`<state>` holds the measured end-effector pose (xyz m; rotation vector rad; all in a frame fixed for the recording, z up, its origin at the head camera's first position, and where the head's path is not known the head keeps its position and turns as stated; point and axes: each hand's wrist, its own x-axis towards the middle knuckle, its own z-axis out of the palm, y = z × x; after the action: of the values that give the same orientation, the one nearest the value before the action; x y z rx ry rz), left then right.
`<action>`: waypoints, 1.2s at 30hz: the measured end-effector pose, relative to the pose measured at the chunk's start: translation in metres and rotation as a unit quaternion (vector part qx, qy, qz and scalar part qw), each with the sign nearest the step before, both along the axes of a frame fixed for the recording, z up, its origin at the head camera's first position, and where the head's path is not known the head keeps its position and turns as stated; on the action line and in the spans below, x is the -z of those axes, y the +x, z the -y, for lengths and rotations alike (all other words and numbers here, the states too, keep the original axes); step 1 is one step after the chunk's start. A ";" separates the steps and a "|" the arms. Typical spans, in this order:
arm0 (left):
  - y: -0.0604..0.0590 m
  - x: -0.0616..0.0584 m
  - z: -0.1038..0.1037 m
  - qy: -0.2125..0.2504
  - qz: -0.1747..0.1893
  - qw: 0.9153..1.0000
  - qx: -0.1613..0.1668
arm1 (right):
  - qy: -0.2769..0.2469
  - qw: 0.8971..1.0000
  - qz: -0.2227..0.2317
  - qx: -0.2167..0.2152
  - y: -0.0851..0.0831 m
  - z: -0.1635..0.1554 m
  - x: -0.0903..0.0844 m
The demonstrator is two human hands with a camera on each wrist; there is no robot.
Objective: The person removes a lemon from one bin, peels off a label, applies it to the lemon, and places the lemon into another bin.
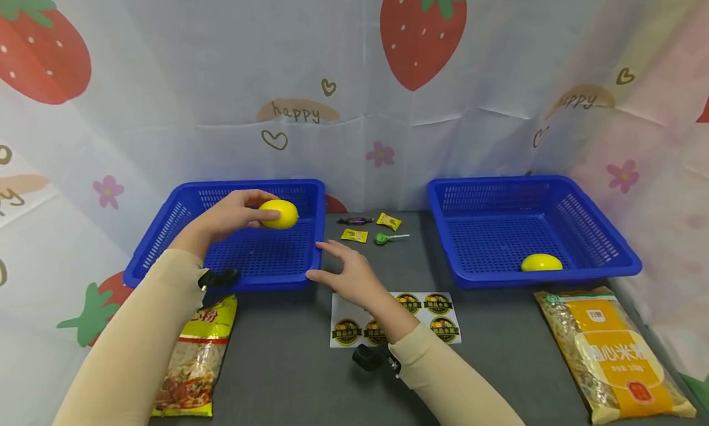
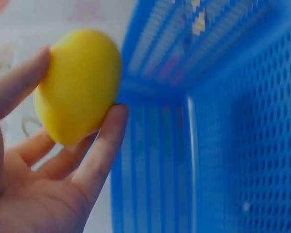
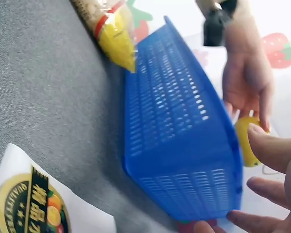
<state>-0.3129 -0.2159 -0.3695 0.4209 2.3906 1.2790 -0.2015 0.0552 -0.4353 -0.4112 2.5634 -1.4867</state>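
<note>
My left hand (image 1: 232, 215) holds a yellow lemon (image 1: 279, 214) above the left blue basket (image 1: 166, 229), near its far right corner; I grip it with the thumb on one side and the other fingers on the opposite side, which I think keeps such a smooth, round thing from rolling out. In the left wrist view the lemon (image 2: 77, 85) sits at my fingertips, not deep in the palm, and the basket wall (image 2: 223, 145) is just beside it. My right hand (image 1: 346, 272) holds nothing; its fingers are spread and relaxed, and their tips are at the near right corner of the same basket, perhaps to keep it steady, though I cannot tell if they really touch it. This hand hovers over the sticker sheet (image 1: 437, 318) on the grey table (image 1: 487, 364). Both forearms reach forward, the left one higher. A second lemon (image 1: 541, 263) lies in the right basket (image 1: 609, 253), near its front edge
</note>
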 end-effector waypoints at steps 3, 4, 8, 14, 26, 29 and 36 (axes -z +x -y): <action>0.015 0.000 -0.007 0.025 0.004 0.999 -0.020 | -0.015 1.000 0.003 0.005 0.002 -0.004 -0.005; 0.021 0.001 -0.010 0.036 0.008 0.999 -0.027 | -0.022 1.000 0.004 0.005 0.003 -0.005 -0.007; 0.047 0.003 -0.026 0.082 0.022 0.995 -0.047 | -0.059 0.998 0.000 0.015 0.009 -0.010 -0.013; 0.079 0.011 -0.059 0.128 0.022 0.990 -0.060 | -0.138 0.990 -0.020 0.036 0.021 -0.018 -0.018; 0.128 0.029 -0.118 0.154 0.001 0.985 -0.080 | -0.174 0.981 -0.059 0.059 0.041 -0.047 -0.015; 0.136 0.033 -0.127 0.167 0.005 0.983 -0.070 | -0.170 0.982 -0.063 0.058 0.046 -0.058 -0.013; 0.147 0.049 -0.142 0.147 -0.068 0.984 -0.072 | -0.141 0.985 -0.063 0.073 0.046 -0.078 -0.002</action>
<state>-0.1654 -0.0735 -0.4189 0.4386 2.3841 1.7296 -0.1556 0.1328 -0.4332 -0.3687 2.5289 -1.9483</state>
